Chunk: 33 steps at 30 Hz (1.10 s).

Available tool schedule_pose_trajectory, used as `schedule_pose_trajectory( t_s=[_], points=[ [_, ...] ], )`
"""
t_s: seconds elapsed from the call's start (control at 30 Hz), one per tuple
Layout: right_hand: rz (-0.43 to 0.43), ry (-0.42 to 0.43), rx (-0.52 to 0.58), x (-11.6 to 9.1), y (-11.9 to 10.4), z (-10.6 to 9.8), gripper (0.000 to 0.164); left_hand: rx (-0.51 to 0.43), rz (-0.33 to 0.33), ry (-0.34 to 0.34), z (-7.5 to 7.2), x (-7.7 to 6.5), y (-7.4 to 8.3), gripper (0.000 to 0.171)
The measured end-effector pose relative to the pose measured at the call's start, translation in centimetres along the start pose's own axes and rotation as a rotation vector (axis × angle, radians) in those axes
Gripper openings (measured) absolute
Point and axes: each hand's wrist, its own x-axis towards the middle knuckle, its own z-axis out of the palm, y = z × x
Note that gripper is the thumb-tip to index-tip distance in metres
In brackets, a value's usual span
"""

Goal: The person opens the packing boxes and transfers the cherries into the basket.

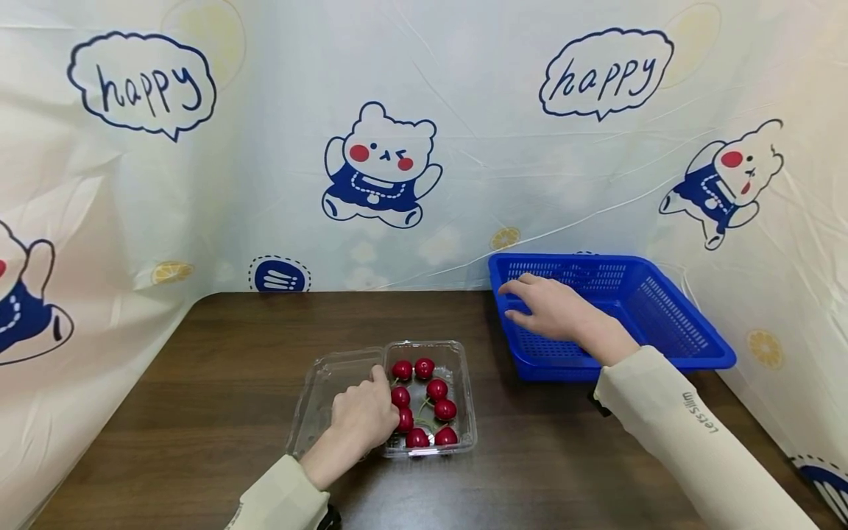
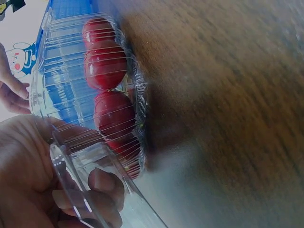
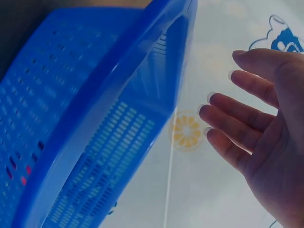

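Note:
My left hand (image 1: 364, 414) grips the hinge side of a clear plastic clamshell box (image 1: 466, 383). Its fingers show through the transparent lid (image 1: 323, 390) in the left wrist view, and its thumb lies towards the box. Several red cherries (image 1: 445, 409) with green stems sit inside; the left wrist view shows some cherries (image 2: 105, 64) through the ribbed wall. Over the left part of a blue perforated basket (image 1: 689, 309) hovers my right hand (image 1: 556, 308). In the right wrist view, that hand (image 3: 266, 114) holds nothing, its fingers spread and slightly bent.
The box and basket stand on a dark brown wooden table (image 1: 252, 331). A printed curtain (image 1: 477, 184) with bears hangs behind and along both sides. Small red-pink spots (image 3: 24, 178) show through holes in the basket's side.

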Motion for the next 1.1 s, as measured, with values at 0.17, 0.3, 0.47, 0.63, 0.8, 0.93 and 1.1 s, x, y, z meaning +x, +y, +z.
schedule_pose_trajectory(
  t_s=[0.17,0.3,0.47,0.63,0.8,0.93,1.1],
  points=[
    [-0.041,0.021,-0.023,0.4,-1.2,0.1,0.041,0.001,0.002,0.002,-0.1,0.0,0.1,0.036],
    [-0.057,0.027,-0.044,0.7,-2.1,0.3,0.04,-0.001,0.007,-0.001,-0.1,0.0,0.2,0.034],
    [-0.121,0.017,-0.051,1.5,-3.4,0.8,0.041,0.0,-0.006,-0.003,-0.1,-0.2,-0.2,0.034],
    [-0.193,0.012,-0.075,2.3,-4.6,1.8,0.042,-0.003,-0.006,0.004,-0.1,-0.3,-0.5,0.032],
    [-0.233,-0.032,-0.096,2.5,-5.6,3.0,0.046,-0.007,0.004,0.01,0.0,-0.2,-0.4,0.031],
    [-0.275,-0.028,-0.096,2.6,-6.2,4.0,0.045,-0.008,0.01,0.012,0.0,-0.1,-0.2,0.031],
    [-0.306,-0.016,-0.096,2.7,-6.5,5.2,0.044,-0.007,0.018,0.012,0.0,0.0,0.0,0.032]
  ],
)
